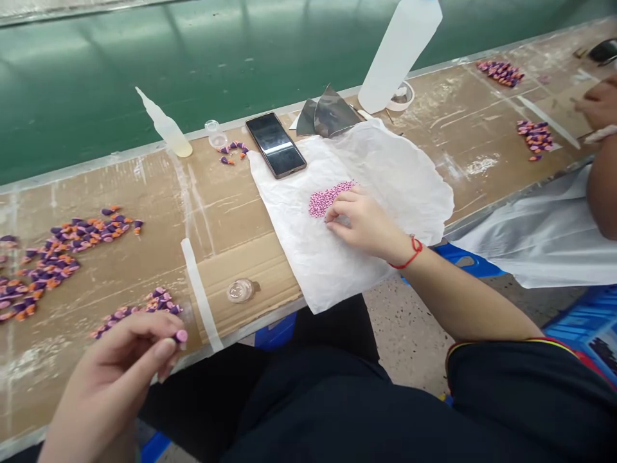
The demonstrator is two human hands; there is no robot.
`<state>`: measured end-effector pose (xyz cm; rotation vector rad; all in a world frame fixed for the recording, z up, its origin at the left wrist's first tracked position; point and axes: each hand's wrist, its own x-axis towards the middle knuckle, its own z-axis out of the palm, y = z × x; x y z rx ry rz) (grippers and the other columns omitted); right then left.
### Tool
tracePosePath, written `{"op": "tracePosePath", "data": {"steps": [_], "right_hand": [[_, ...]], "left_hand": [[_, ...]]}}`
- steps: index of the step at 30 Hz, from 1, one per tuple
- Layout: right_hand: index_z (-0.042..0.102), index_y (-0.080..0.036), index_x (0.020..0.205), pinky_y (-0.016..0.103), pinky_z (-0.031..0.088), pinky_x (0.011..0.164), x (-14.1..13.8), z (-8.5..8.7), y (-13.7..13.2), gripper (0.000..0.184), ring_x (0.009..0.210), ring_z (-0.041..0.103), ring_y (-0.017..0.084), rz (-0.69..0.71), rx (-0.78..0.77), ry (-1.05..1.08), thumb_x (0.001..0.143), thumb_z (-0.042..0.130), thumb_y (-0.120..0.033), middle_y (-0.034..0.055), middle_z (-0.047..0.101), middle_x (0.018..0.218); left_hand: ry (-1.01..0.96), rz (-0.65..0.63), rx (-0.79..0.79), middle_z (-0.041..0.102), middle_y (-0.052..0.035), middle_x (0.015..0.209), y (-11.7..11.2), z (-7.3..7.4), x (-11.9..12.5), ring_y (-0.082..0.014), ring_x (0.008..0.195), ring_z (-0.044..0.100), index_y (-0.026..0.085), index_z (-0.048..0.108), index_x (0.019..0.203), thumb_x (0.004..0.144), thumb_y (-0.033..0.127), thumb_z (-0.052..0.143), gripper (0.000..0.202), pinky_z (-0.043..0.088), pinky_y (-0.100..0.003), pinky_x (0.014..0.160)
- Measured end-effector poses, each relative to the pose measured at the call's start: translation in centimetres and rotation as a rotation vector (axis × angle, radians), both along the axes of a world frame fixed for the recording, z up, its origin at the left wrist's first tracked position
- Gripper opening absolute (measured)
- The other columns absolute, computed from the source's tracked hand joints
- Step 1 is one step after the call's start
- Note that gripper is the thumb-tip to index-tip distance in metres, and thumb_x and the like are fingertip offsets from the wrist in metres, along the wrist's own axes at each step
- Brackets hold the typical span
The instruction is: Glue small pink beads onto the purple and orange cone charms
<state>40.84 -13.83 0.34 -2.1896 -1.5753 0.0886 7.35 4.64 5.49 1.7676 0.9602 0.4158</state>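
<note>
My left hand (123, 366) is near the bench's front edge, fingers pinched round a small pink and purple piece (180, 335). My right hand (362, 220), a red string at its wrist, rests on a sheet of white tissue paper (395, 173). Its fingertips are curled together at the edge of a small heap of tiny pink beads (325, 198); what they hold is too small to see. Piles of purple and orange cone-shaped pieces (62, 254) lie at the left, and a smaller pile (139, 310) sits just beyond my left hand.
A black phone (276, 144), a small squeeze bottle (166, 127), a large white bottle (400, 51), grey foil pieces (325, 116) and a clear lid (240, 290) lie on the cardboard-topped bench (231, 212). Another person's hands (600, 106) work at the right, beside more piles (535, 138).
</note>
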Motion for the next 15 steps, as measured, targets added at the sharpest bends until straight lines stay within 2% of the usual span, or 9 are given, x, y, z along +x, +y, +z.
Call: {"op": "tracePosePath", "data": {"steps": [3, 6, 11, 15], "right_hand": [[0.064, -0.018, 0.072, 0.043, 0.043, 0.086, 0.0, -0.2, 0.1, 0.013, 0.086, 0.052, 0.025, 0.000, -0.003, -0.009, 0.081, 0.057, -0.011, 0.0082, 0.062, 0.080], [0.064, -0.019, 0.072, 0.042, 0.043, 0.085, -0.1, -0.4, 0.2, 0.012, 0.086, 0.052, 0.025, -0.002, -0.007, -0.022, 0.081, 0.058, -0.012, 0.0078, 0.062, 0.080], [0.061, -0.018, 0.073, 0.042, 0.042, 0.084, -0.5, -0.6, 0.5, 0.014, 0.087, 0.051, 0.026, -0.004, -0.015, -0.093, 0.084, 0.056, -0.012, 0.0094, 0.061, 0.080], [0.060, -0.018, 0.076, 0.042, 0.039, 0.081, -1.1, -0.9, 0.7, 0.017, 0.086, 0.046, 0.027, 0.002, -0.099, -0.204, 0.088, 0.049, -0.013, 0.0121, 0.059, 0.083]], "left_hand": [[-0.068, -0.092, -0.125, 0.066, -0.0022, 0.064, -1.2, 0.3, 0.7, -0.0132, 0.039, 0.049, 0.028, 0.073, 0.064, 0.069, 0.039, 0.081, 0.014, 0.040, -0.024, 0.034], [-0.120, -0.101, -0.156, 0.065, -0.0023, 0.063, -1.7, 0.3, 0.9, -0.0124, 0.039, 0.048, 0.029, 0.073, 0.065, 0.073, 0.037, 0.079, 0.013, 0.040, -0.023, 0.034], [-0.166, -0.132, -0.172, 0.066, -0.0034, 0.065, -2.3, -0.4, 0.2, -0.0131, 0.042, 0.051, 0.028, 0.075, 0.070, 0.078, 0.033, 0.075, 0.010, 0.043, -0.022, 0.037], [-0.211, -0.221, -0.137, 0.068, -0.0049, 0.065, -3.6, -1.2, 0.4, -0.0159, 0.051, 0.059, 0.026, 0.077, 0.076, 0.081, 0.027, 0.072, 0.007, 0.047, -0.021, 0.042]]}}
